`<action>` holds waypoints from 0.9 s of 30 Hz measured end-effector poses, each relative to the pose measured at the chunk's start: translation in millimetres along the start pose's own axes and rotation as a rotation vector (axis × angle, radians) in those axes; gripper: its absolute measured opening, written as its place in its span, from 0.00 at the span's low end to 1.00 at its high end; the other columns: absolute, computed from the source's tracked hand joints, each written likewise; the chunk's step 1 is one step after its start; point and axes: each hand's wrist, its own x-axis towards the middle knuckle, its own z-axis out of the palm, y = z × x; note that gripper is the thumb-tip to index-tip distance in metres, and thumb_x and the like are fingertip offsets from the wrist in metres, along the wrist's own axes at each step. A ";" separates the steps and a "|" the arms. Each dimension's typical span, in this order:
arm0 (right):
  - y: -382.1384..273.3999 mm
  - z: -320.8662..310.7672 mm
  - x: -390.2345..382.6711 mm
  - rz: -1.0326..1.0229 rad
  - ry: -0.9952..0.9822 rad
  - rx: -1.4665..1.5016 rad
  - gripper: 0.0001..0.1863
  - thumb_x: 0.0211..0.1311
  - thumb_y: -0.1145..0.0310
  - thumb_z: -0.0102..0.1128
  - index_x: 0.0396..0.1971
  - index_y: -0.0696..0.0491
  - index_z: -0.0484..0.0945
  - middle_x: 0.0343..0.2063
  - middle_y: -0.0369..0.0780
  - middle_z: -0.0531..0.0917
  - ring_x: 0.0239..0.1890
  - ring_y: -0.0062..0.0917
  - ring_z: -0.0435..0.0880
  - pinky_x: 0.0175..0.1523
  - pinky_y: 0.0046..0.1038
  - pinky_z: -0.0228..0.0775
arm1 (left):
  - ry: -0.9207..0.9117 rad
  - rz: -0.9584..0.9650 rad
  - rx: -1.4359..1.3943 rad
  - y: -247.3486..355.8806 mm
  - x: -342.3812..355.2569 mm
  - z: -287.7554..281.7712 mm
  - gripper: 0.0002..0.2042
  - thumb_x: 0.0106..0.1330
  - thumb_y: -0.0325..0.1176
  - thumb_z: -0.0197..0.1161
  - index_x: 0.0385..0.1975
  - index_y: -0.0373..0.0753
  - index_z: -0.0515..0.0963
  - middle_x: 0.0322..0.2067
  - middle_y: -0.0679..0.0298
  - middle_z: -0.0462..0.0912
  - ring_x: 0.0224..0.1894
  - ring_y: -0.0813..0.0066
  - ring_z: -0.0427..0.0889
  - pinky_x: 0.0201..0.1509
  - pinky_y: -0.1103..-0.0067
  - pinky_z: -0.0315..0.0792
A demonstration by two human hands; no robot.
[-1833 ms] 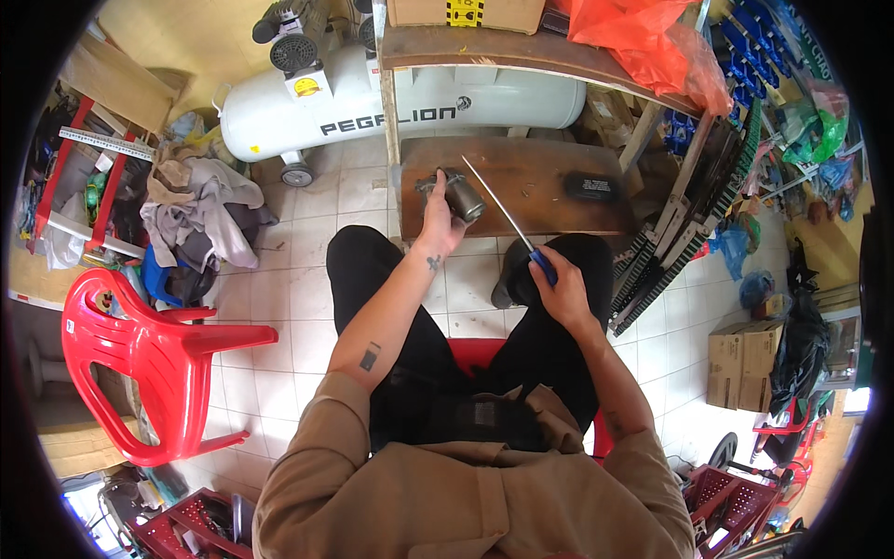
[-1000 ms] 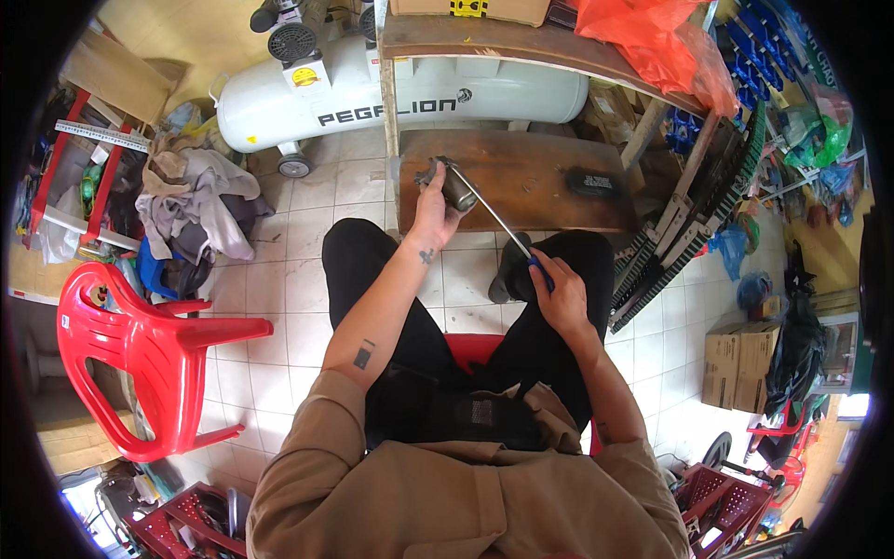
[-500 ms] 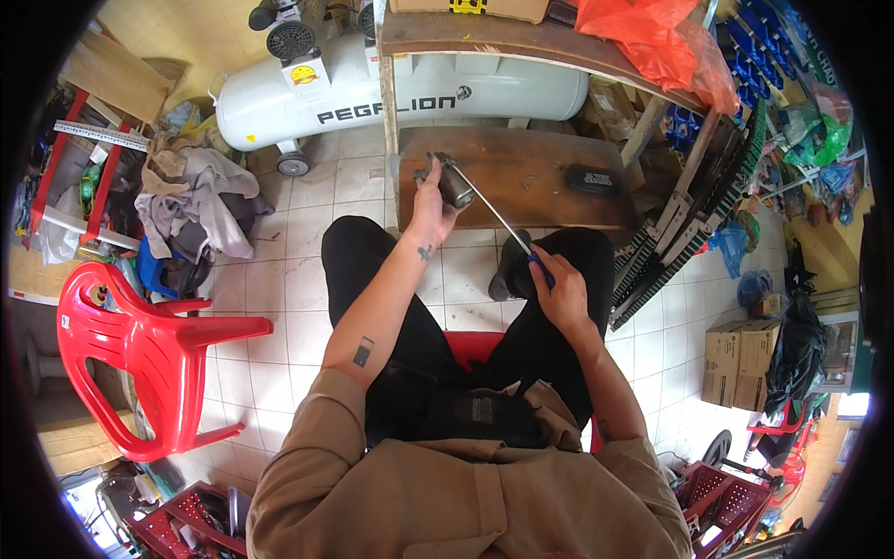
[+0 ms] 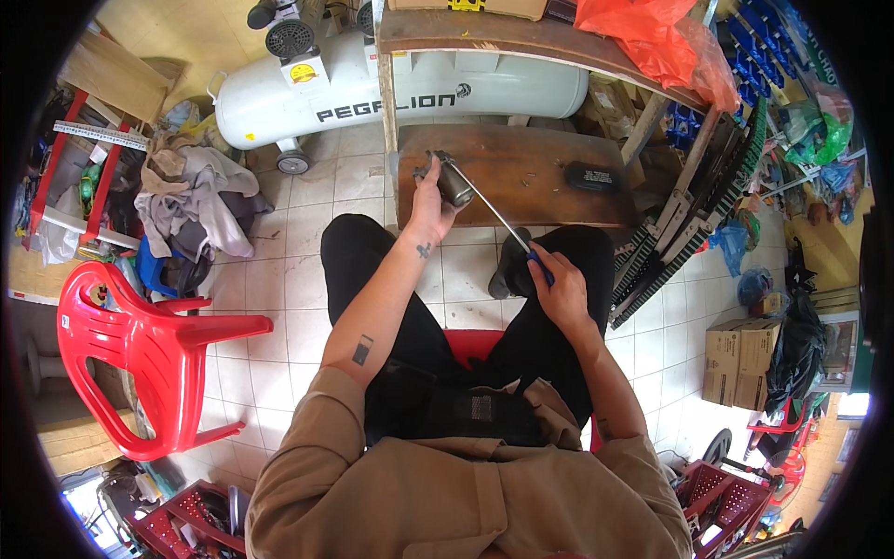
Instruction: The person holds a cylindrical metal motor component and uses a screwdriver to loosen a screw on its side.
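Observation:
My left hand (image 4: 430,207) is wrapped round a small dark metal cylinder (image 4: 457,189), seemingly a motor, with an uneven grey end piece near my fingertips. My right hand (image 4: 562,287) grips the blue handle of a long screwdriver (image 4: 498,217). The screwdriver's shaft slants up and to the left, its tip at the upper end of the cylinder. Whether the tip sits in a screw there is too small to tell. Both hands are held out above my knees, in front of a brown wooden board.
Ahead stands a wooden bench (image 4: 521,39), its low shelf (image 4: 521,168) bearing a black case (image 4: 593,178). A white air compressor tank (image 4: 279,102) lies behind it. At left is a red plastic chair (image 4: 140,359); at right, toothed metal rails (image 4: 684,228) and cardboard boxes (image 4: 740,363).
Almost nothing differs. The cylinder and the screwdriver hold the same pose, with only a very slight shift of the view.

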 end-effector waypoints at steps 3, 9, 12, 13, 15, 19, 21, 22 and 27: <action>1.6 0.5 -0.3 0.004 -0.001 0.003 0.16 0.68 0.66 0.59 0.53 0.53 0.81 0.29 0.45 0.81 0.32 0.42 0.82 0.38 0.36 0.72 | -0.003 -0.011 0.013 0.8 -1.1 1.9 0.19 0.73 0.51 0.57 0.53 0.44 0.70 0.46 0.60 0.77 0.48 0.57 0.80 0.57 0.57 0.75; 0.8 1.0 -0.6 0.008 -0.001 0.001 0.17 0.66 0.66 0.61 0.53 0.54 0.80 0.29 0.45 0.81 0.32 0.42 0.82 0.38 0.36 0.73 | 0.032 0.023 0.048 -0.2 0.8 1.8 0.19 0.73 0.51 0.57 0.53 0.46 0.69 0.46 0.62 0.77 0.48 0.59 0.80 0.54 0.58 0.77; 4.3 4.4 -0.7 -0.051 0.080 0.020 0.17 0.62 0.64 0.66 0.48 0.54 0.82 0.31 0.43 0.82 0.33 0.40 0.84 0.38 0.36 0.76 | 0.091 0.110 0.108 -2.8 -1.1 7.7 0.19 0.73 0.51 0.57 0.55 0.50 0.64 0.46 0.63 0.77 0.48 0.61 0.81 0.52 0.59 0.78; 5.1 4.2 -0.8 -0.002 0.083 0.037 0.17 0.61 0.64 0.67 0.47 0.55 0.81 0.31 0.44 0.82 0.33 0.40 0.84 0.39 0.36 0.76 | 0.082 0.117 0.102 -3.1 -0.8 6.5 0.19 0.73 0.51 0.57 0.55 0.51 0.63 0.46 0.64 0.77 0.48 0.61 0.81 0.51 0.59 0.79; 6.7 2.7 -2.0 0.095 0.090 0.071 0.17 0.58 0.65 0.69 0.44 0.57 0.81 0.30 0.44 0.84 0.33 0.39 0.85 0.40 0.35 0.77 | 0.062 0.130 0.091 -3.8 -0.3 3.9 0.18 0.73 0.50 0.56 0.55 0.53 0.60 0.46 0.64 0.77 0.48 0.63 0.81 0.50 0.60 0.79; -1.0 -5.1 -4.4 0.292 0.027 0.244 0.13 0.58 0.65 0.69 0.36 0.59 0.81 0.28 0.46 0.86 0.32 0.35 0.87 0.40 0.32 0.76 | 0.073 0.179 0.103 -7.2 1.2 4.3 0.17 0.74 0.50 0.55 0.54 0.53 0.60 0.46 0.65 0.76 0.46 0.64 0.81 0.49 0.62 0.79; -3.2 -4.5 -7.3 0.291 -0.017 0.239 0.13 0.61 0.63 0.68 0.33 0.60 0.80 0.26 0.46 0.86 0.31 0.34 0.88 0.39 0.31 0.76 | 0.054 0.193 0.105 -8.1 2.9 4.1 0.16 0.74 0.50 0.54 0.52 0.53 0.61 0.46 0.65 0.76 0.45 0.64 0.82 0.49 0.63 0.79; 0.9 -1.4 -9.1 0.313 -0.049 0.251 0.14 0.62 0.61 0.66 0.32 0.60 0.80 0.26 0.45 0.86 0.31 0.33 0.88 0.39 0.31 0.76 | 0.036 0.199 0.101 -8.4 3.0 4.4 0.16 0.74 0.50 0.54 0.52 0.53 0.61 0.45 0.65 0.77 0.45 0.64 0.82 0.49 0.63 0.79; 9.3 4.1 -8.9 0.517 -0.252 0.425 0.21 0.69 0.54 0.58 0.30 0.60 0.80 0.23 0.42 0.84 0.29 0.29 0.86 0.37 0.31 0.74 | -0.041 0.179 0.089 -5.9 8.1 -4.3 0.16 0.74 0.52 0.53 0.52 0.52 0.63 0.44 0.65 0.77 0.43 0.65 0.83 0.49 0.65 0.79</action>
